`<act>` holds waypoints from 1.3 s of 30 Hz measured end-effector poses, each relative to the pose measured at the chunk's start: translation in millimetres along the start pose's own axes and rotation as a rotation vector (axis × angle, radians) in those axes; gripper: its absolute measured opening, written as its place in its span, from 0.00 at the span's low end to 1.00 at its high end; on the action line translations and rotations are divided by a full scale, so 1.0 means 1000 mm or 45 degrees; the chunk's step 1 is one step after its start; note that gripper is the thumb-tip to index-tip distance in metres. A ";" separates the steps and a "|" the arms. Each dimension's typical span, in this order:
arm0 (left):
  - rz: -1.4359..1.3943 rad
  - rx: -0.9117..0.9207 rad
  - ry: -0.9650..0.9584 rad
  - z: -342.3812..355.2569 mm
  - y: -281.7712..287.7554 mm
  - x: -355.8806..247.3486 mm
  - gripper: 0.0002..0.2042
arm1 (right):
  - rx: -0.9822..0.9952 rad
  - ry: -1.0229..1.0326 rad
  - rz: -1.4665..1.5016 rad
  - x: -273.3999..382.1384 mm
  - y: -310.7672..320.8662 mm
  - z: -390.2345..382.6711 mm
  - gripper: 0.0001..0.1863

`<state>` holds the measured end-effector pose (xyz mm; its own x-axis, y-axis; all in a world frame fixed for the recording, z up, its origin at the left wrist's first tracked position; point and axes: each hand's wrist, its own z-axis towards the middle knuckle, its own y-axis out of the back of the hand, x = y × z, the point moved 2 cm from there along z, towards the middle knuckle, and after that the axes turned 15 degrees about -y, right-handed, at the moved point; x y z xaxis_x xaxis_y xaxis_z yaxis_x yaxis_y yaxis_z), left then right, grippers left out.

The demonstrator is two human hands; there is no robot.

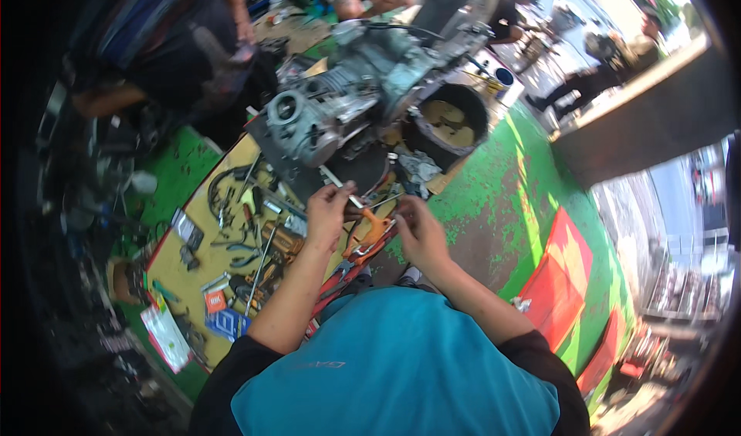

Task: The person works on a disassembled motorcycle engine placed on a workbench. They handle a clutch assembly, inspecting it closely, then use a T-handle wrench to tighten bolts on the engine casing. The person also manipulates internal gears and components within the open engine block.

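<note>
Fingers, left hand [327,213]: thumb and fingertips together, pinched on 1 pale bar [332,177]. Fingers, right hand [422,231]: bent, tips close to each other; whether they clamp anything, you cannot tell from this view.

Pale bar: 1, slim and straight, in front of your chest. Long axis runs slantwise, far end up and to the left toward the engine [347,96], near end down and to the right, toward the orange tool [375,227]. Your left grip sits nearer that lower end.

Orange tool: 1, between your 2 hands, to the right of and below the left fingertips. Its body slants back toward you and a little left. Right hand is the nearer of the 2, fingertips at its right edge; touching or just apart, not clear. Whether bar and tool are joined, also not clear.

Thin rod: 1, between your 2 sets of fingertips, just above the orange tool; what supports it is hidden.

Bench [176,268]: yellowish top, to your left and ahead. On it: pliers [245,261], 1 small orange box [215,302], 1 blue packet [228,323], assorted loose tools. Engine: 1, grey metal, at the far part, beyond both hands. Black tub [417,138]: 1, round, right of the engine. Crumpled wrapping [417,167]: 1 bunch, by the tub's near side.
</note>
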<state>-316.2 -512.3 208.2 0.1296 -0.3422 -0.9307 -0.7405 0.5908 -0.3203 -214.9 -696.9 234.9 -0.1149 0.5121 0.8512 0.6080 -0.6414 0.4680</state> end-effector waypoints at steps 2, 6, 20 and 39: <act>0.002 -0.006 -0.016 0.000 0.001 0.002 0.14 | -0.352 0.757 -0.439 0.015 0.013 -0.012 0.20; 0.045 0.031 0.014 -0.002 0.004 0.004 0.13 | 0.063 0.477 -0.284 0.009 0.001 -0.005 0.23; -0.236 -0.016 -0.033 -0.004 0.002 0.016 0.09 | 0.324 0.018 -0.245 -0.002 -0.011 -0.007 0.15; -0.342 -0.028 -0.137 -0.002 0.001 -0.014 0.39 | 0.163 0.534 -0.664 0.041 -0.032 -0.001 0.20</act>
<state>-319.6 -508.4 221.5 0.3912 -0.4042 -0.8268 -0.6843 0.4730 -0.5550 -240.3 -656.0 255.1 -0.6972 0.4548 0.5541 0.4755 -0.2850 0.8323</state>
